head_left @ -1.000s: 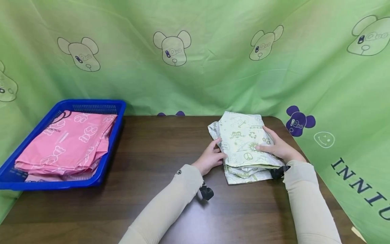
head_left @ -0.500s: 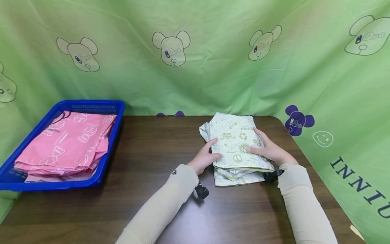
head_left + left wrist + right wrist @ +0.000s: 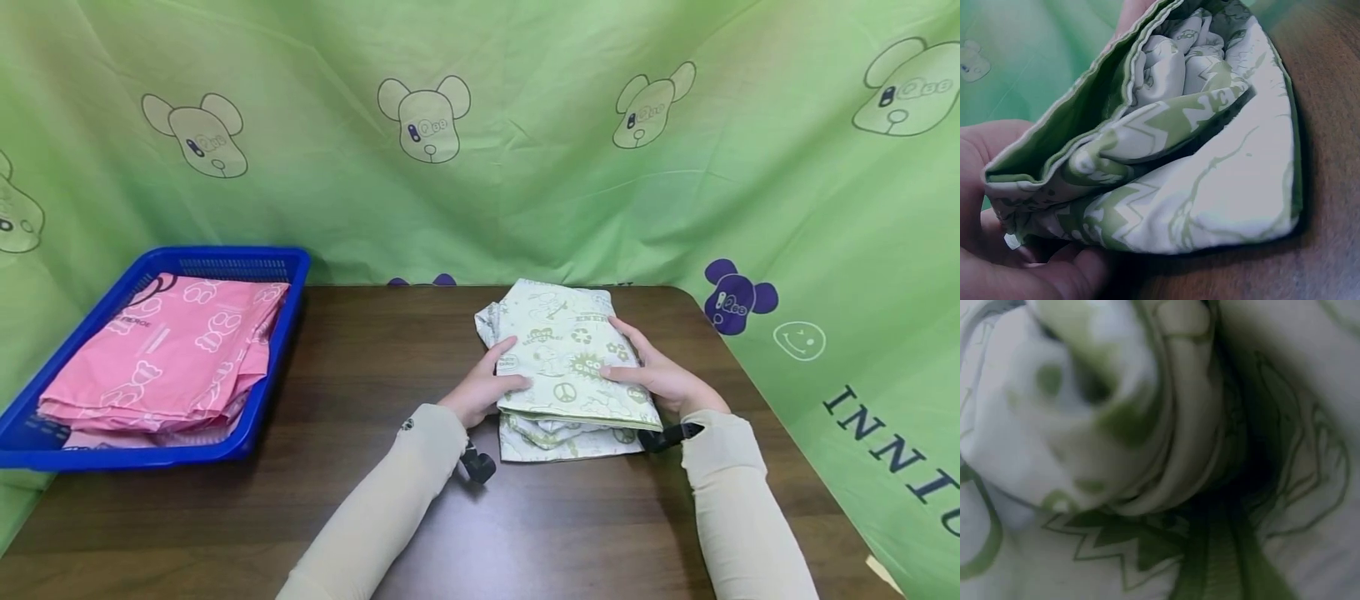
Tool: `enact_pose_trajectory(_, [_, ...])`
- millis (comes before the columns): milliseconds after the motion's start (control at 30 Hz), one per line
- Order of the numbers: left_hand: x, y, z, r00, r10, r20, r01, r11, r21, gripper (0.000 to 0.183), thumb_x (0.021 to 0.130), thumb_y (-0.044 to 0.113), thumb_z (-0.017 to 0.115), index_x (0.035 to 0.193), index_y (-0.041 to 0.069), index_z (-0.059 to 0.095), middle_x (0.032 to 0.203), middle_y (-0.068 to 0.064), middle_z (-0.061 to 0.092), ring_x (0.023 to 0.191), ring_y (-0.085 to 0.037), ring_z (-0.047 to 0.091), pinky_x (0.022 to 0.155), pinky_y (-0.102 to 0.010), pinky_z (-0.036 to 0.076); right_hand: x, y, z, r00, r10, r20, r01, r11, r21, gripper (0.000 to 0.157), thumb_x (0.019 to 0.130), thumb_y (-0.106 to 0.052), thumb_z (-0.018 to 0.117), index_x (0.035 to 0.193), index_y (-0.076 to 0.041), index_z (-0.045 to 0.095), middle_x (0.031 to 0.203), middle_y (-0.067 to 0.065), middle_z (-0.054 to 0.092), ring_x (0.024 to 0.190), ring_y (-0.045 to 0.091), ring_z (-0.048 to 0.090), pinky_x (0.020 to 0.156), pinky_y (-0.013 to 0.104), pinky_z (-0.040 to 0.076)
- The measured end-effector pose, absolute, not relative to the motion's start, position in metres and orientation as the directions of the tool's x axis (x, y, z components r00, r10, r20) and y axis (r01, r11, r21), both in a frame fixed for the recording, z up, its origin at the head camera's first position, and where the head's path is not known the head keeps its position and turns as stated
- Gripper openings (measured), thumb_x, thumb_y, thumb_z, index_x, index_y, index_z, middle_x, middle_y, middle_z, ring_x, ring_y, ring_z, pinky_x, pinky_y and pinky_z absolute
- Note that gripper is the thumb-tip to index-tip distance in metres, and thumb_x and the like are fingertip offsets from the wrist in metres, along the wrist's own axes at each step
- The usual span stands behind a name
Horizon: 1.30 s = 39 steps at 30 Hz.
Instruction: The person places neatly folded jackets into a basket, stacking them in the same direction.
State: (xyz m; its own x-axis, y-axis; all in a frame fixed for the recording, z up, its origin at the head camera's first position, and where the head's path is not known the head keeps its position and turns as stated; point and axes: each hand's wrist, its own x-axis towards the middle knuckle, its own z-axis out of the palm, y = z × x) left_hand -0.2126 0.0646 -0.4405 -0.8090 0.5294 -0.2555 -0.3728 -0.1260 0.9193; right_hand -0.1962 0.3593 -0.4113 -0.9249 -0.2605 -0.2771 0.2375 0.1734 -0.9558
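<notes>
A folded white cloth [image 3: 558,358] with green print lies in a thick bundle on the table [image 3: 375,375]. My left hand [image 3: 478,390] grips its left side, thumb on top; in the left wrist view the other fingers [image 3: 1054,275] curl beneath the fold. My right hand [image 3: 667,382] holds the right side, with its thumb over the top layer and its fingertips along the far right edge. Loose, rolled layers show between the folds in the left wrist view. Only blurred cloth [image 3: 1104,431] fills the right wrist view, and that hand is hidden there.
At the left stands a blue plastic basket [image 3: 281,367] with folded pink printed cloth [image 3: 172,350] in it. Green curtain fabric [image 3: 525,192] with bear prints hangs behind the table and along its right side.
The folded cloth has slid left across the table, with both hands moving along on its sides. The basket and the pink cloth stay where they were.
</notes>
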Motion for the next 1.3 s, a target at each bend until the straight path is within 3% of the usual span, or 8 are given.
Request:
enact_pose_trajectory(300, [-0.215, 0.053, -0.443, -0.765, 0.599, -0.237, -0.412, -0.172, 0.895, 0.091, 0.08, -0.006, 0.066, 0.143, 0.046, 0.025, 0.121, -0.013, 0.056, 0.081, -0.024, 0.067, 0.077, -0.04, 0.054, -0.192, 0.351, -0.421, -0.905, -0.364, -0.223, 0.222, 0.044, -0.974, 0.094, 0.088, 0.005, 0.057, 0.148, -0.043, 0.003, 0.138, 0.014, 0.029, 0.092, 0.027, 0.064, 0.075, 0.04, 0.054])
enact_pose_trajectory(400, [-0.214, 0.05, -0.442, -0.771, 0.598, -0.217, -0.391, -0.177, 0.903, 0.095, 0.078, -0.009, 0.066, 0.144, 0.045, 0.023, 0.127, -0.013, 0.052, 0.083, -0.025, 0.067, 0.077, -0.039, 0.054, -0.191, 0.347, -0.422, -0.902, -0.384, -0.198, 0.209, 0.013, -0.978, 0.095, 0.087, 0.007, 0.057, 0.149, -0.042, 0.003, 0.138, 0.012, 0.028, 0.093, 0.026, 0.064, 0.075, 0.04, 0.054])
enact_pose_trajectory(500, [-0.215, 0.046, -0.441, -0.794, 0.577, -0.191, -0.339, -0.159, 0.927, 0.098, 0.076, -0.01, 0.066, 0.146, 0.043, 0.022, 0.14, -0.012, 0.039, 0.092, -0.025, 0.063, 0.08, -0.037, 0.053, -0.19, 0.343, -0.422, -0.893, -0.414, -0.179, 0.214, -0.039, -0.976, 0.097, 0.087, 0.01, 0.055, 0.149, -0.042, 0.002, 0.141, 0.012, 0.023, 0.096, 0.026, 0.063, 0.076, 0.04, 0.054])
enact_pose_trajectory(667, [-0.219, 0.036, -0.439, -0.829, 0.541, -0.146, -0.24, -0.108, 0.965, 0.101, 0.075, -0.01, 0.069, 0.147, 0.041, 0.02, 0.154, -0.005, 0.012, 0.121, -0.023, 0.042, 0.093, -0.032, 0.045, -0.19, 0.332, -0.423, -0.874, -0.462, -0.151, 0.236, -0.133, -0.963, 0.095, 0.089, 0.013, 0.049, 0.148, -0.043, 0.0, 0.145, 0.013, 0.017, 0.1, 0.028, 0.061, 0.078, 0.041, 0.053])
enact_pose_trajectory(867, [-0.221, 0.022, -0.439, -0.839, 0.527, -0.137, -0.219, -0.097, 0.971, 0.106, 0.073, -0.014, 0.068, 0.147, 0.042, 0.018, 0.156, -0.001, 0.006, 0.132, -0.026, 0.03, 0.098, -0.035, 0.041, -0.188, 0.318, -0.422, -0.856, -0.494, -0.154, 0.258, -0.15, -0.954, 0.094, 0.09, 0.012, 0.048, 0.147, -0.045, 0.0, 0.146, 0.016, 0.017, 0.1, 0.03, 0.062, 0.078, 0.042, 0.053])
enact_pose_trajectory(1067, [-0.223, 0.005, -0.439, -0.847, 0.523, -0.094, -0.152, -0.07, 0.986, 0.108, 0.072, -0.016, 0.067, 0.149, 0.038, 0.014, 0.156, 0.006, 0.002, 0.14, -0.022, 0.01, 0.105, -0.038, 0.033, -0.187, 0.303, -0.421, -0.848, -0.507, -0.151, 0.246, -0.125, -0.961, 0.098, 0.088, 0.013, 0.052, 0.147, -0.046, 0.001, 0.146, 0.017, 0.021, 0.1, 0.03, 0.061, 0.079, 0.044, 0.053])
enact_pose_trajectory(1300, [-0.223, -0.009, -0.436, -0.853, 0.515, -0.082, -0.122, -0.045, 0.992, 0.11, 0.072, -0.015, 0.067, 0.149, 0.04, 0.013, 0.156, 0.007, 0.0, 0.14, -0.02, 0.004, 0.105, -0.039, 0.033, -0.189, 0.29, -0.422, -0.853, -0.502, -0.143, 0.233, -0.12, -0.965, 0.099, 0.087, 0.014, 0.053, 0.147, -0.047, 0.005, 0.146, 0.017, 0.023, 0.102, 0.029, 0.061, 0.081, 0.043, 0.052])
